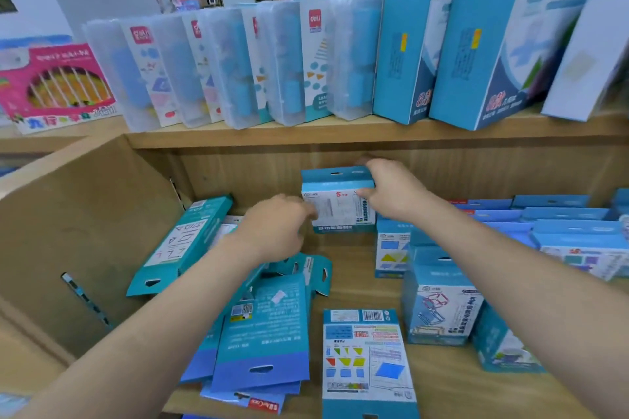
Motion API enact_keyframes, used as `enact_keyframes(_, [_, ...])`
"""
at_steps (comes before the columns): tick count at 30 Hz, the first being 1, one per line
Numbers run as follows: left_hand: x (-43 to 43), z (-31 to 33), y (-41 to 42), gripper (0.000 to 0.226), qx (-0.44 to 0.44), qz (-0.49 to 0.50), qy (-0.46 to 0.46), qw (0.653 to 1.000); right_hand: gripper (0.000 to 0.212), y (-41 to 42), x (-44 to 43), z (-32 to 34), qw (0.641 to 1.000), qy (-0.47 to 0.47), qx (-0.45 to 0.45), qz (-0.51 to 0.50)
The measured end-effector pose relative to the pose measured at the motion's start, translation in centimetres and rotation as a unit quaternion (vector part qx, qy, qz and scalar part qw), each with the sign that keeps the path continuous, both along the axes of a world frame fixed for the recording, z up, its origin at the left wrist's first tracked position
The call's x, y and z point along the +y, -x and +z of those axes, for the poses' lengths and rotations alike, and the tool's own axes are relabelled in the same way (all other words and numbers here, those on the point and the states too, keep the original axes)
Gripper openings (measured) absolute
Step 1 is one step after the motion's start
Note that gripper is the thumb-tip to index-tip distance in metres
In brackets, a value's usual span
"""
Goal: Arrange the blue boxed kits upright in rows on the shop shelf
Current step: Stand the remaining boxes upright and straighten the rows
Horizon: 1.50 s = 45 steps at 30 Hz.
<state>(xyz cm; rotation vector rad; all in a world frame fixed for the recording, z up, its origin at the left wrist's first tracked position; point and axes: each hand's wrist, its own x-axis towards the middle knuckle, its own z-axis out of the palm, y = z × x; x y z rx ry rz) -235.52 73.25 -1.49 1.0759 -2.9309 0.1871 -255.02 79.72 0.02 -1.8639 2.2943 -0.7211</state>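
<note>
Spanning the frame, shop shelf [340, 138]: wooden, one board across the middle and one below it.
Cardboard carton [85, 231]: left of the frame, its brown wall closing off the lower bay.
Tall blue boxes [476, 44]: upper right, upright on the top board, tilted slightly.
Clear cases [238, 68]: upper middle, a row standing side by side, just left of the tall blue boxes.
Pink box [58, 85]: far left, tilted back.
Loose pile [262, 333]: lower middle, blue kits lying flat and overlapping on the lower board.
Upright kits [439, 299]: right of the frame, standing in rows on the lower board.
Leaning kit [183, 241]: left middle, tipped against the carton wall.
Flat kit [367, 360]: bottom middle, back face up, just right of the loose pile.
Held kit [337, 204]: centre, upright near the back of the lower bay, left of the upright kits.
Right hand [391, 190]: fingers curled over the held kit's top right corner, thumb on its front, gripping it.
Left hand [272, 228]: fingers bent toward the kit's lower left edge. They are blurred, so I cannot tell whether they hold it.
</note>
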Motion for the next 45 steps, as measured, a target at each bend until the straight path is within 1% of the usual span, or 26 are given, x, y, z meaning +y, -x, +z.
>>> enact_keyframes(2, [0.7,-0.3,1.2,0.039,-0.042,-0.017,0.041,0.998,0.038,-0.2,-0.3,-0.2,0.995,-0.017,0.097,-0.01])
enact_keyframes(4, [1.4,-1.0,2.5,0.028,-0.118,-0.04,0.068,0.99,0.026,-0.2,-0.5,-0.7,0.986,-0.023,0.167,-0.014])
enact_keyframes(6, [1.6,-2.1,3.9,0.026,-0.195,-0.047,0.052,0.978,0.023,-0.2,-0.7,-1.6,0.978,-0.027,0.209,-0.011])
enact_keyframes(8, [1.3,-3.3,5.2,0.031,-0.264,-0.04,0.024,0.963,0.022,0.0,-1.0,-2.2,0.971,-0.041,0.237,-0.007])
enact_keyframes(10, [0.7,-4.4,6.1,0.036,-0.309,-0.038,-0.007,0.95,0.023,0.1,-1.3,-2.9,0.962,-0.064,0.264,-0.008])
enact_keyframes(12, [0.2,-5.2,6.7,0.037,-0.326,-0.034,-0.043,0.944,0.024,0.3,-1.6,-3.4,0.953,-0.085,0.291,-0.008])
enact_keyframes(15, [-0.4,-6.0,6.9,0.034,-0.325,-0.027,-0.072,0.943,0.029,0.3,-2.2,-4.0,0.943,-0.096,0.319,-0.006])
enact_keyframes(19, [-1.4,-6.7,7.2,0.029,-0.302,-0.007,-0.122,0.946,0.047,0.7,-2.2,-3.8,0.952,-0.076,0.296,0.012])
enact_keyframes(20, [-1.5,-6.7,7.2,0.028,-0.298,-0.005,-0.124,0.946,0.049,0.7,-2.1,-3.7,0.955,-0.065,0.288,0.021])
enact_keyframes(22, [-1.5,-6.6,7.3,0.026,-0.3,-0.008,-0.118,0.947,0.04,0.9,-1.9,-3.7,0.964,-0.056,0.258,0.046])
enact_keyframes(24, [-1.2,-6.3,7.3,0.024,-0.311,-0.014,-0.114,0.943,0.023,1.0,-1.8,-3.8,0.964,-0.088,0.236,0.079])
enact_keyframes(26, [-1.0,-6.0,7.4,0.023,-0.318,-0.012,-0.122,0.94,0.018,1.1,-1.8,-4.1,0.958,-0.122,0.239,0.1])
enact_keyframes(28, [-0.8,-5.6,7.3,0.024,-0.283,-0.007,-0.11,0.953,0.02,1.3,-1.8,-4.1,0.959,-0.133,0.228,0.106])
enact_keyframes(29, [-0.8,-5.4,7.3,0.024,-0.235,-0.009,-0.084,0.968,0.022,1.5,-1.8,-3.9,0.96,-0.141,0.216,0.109])
enact_keyframes(31, [-0.6,-5.0,7.1,0.024,-0.101,-0.02,-0.013,0.995,0.029,1.9,-1.7,-3.6,0.963,-0.168,0.174,0.118])
enact_keyframes(32, [-0.6,-5.1,7.0,0.026,-0.042,-0.03,0.018,0.999,0.034,2.1,-1.5,-3.4,0.965,-0.182,0.148,0.122])
enact_keyframes(34, [-0.9,-5.3,7.0,0.031,0.025,-0.051,0.059,0.997,0.039,2.6,-0.9,-3.0,0.973,-0.181,0.077,0.12])
enact_keyframes(36, [-1.3,-5.5,7.1,0.036,0.047,-0.059,0.074,0.994,0.038,3.2,0.1,-2.4,0.986,-0.132,-0.022,0.096])
enact_keyframes(37, [-1.4,-5.6,7.2,0.038,0.053,-0.061,0.084,0.993,0.038,3.7,0.8,-2.1,0.99,-0.101,-0.057,0.075])
enact_keyframes(38, [-1.5,-5.6,7.4,0.039,0.059,-0.062,0.093,0.992,0.037,4.3,1.5,-1.7,0.993,-0.074,-0.074,0.056])
enact_keyframes(40, [-1.5,-5.6,7.7,0.039,0.071,-0.059,0.102,0.99,0.033,5.7,3.3,-1.3,0.995,-0.047,-0.079,0.032])
enact_keyframes(45, [-1.4,-5.5,8.6,0.038,0.062,-0.046,0.121,0.99,0.03,7.8,6.8,-1.6,0.998,-0.055,-0.039,-0.009])
